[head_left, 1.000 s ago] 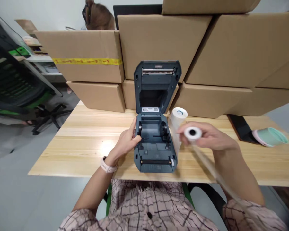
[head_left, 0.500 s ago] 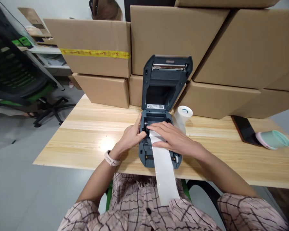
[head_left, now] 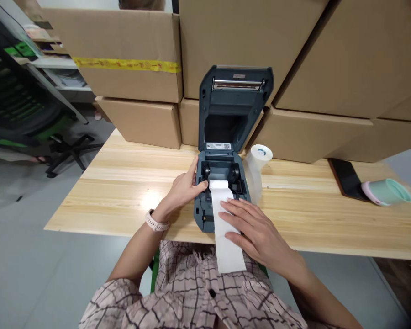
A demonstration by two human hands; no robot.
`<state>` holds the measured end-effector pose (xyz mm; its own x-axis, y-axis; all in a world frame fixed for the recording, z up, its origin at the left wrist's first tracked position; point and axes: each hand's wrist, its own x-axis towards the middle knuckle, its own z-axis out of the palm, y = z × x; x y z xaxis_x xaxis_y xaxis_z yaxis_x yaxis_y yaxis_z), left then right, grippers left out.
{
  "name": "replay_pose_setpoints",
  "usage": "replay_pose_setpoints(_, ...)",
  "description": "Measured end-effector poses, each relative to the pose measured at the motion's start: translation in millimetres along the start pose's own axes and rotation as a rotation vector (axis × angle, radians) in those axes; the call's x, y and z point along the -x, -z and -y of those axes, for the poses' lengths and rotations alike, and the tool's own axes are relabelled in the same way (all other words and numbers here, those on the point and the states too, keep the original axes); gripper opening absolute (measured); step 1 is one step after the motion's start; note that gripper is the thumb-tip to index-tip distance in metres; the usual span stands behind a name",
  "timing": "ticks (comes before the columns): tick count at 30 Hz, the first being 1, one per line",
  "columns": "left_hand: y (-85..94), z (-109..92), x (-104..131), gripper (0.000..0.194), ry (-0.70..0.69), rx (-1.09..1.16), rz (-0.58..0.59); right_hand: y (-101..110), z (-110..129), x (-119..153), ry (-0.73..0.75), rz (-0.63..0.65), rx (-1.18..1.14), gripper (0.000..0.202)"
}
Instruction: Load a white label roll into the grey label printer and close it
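Note:
A dark grey label printer (head_left: pixel 199 214) stands on the table with its lid (head_left: pixel 236 107) raised. My left hand (head_left: pixel 182 191) grips the printer's left side, its thumb over the rim and its index finger along the outer wall. From inside the printer a white label strip (head_left: pixel 226 253) runs over the front edge and down toward my lap. My right hand (head_left: pixel 255 228) lies on this strip with fingers stretched out, partly covering the printer's front right corner. Inside, two black roll holders (head_left: pixel 234 173) show behind the strip. Beside the printer on the right stands a white label roll (head_left: pixel 261 154).
Cardboard boxes (head_left: pixel 140 121) are stacked along the back of the wooden table (head_left: pixel 116 183). A phone (head_left: pixel 347 178) and a mint green cup (head_left: pixel 388 192) lie to the right. An office chair (head_left: pixel 73 151) stands at the left. Part of a person's head (head_left: pixel 142 4) shows behind the boxes.
My right hand has moved from inside the printer toward me along the strip, uncovering the roll holders. My left hand stays at the printer's side. The view has shifted slightly.

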<state>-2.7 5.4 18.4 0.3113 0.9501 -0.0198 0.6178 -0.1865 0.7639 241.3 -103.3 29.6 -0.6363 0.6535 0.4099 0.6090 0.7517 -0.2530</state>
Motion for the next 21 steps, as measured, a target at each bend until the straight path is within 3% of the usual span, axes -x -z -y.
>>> replay_pose_setpoints(17,-1.7,5,0,0.093,0.000,-0.067,-0.026,-6,21,5,0.017,0.031,-0.033,0.046)
replay_pose_setpoints(19,-1.8,1,6,0.087,-0.040,-0.113,-0.101,3,19,5,0.043,0.046,-0.120,0.047)
replay_pose_setpoints(21,-3.8,-8,17,0.081,-0.180,-0.171,-0.202,19,9,1,0.055,0.011,-0.229,0.042)
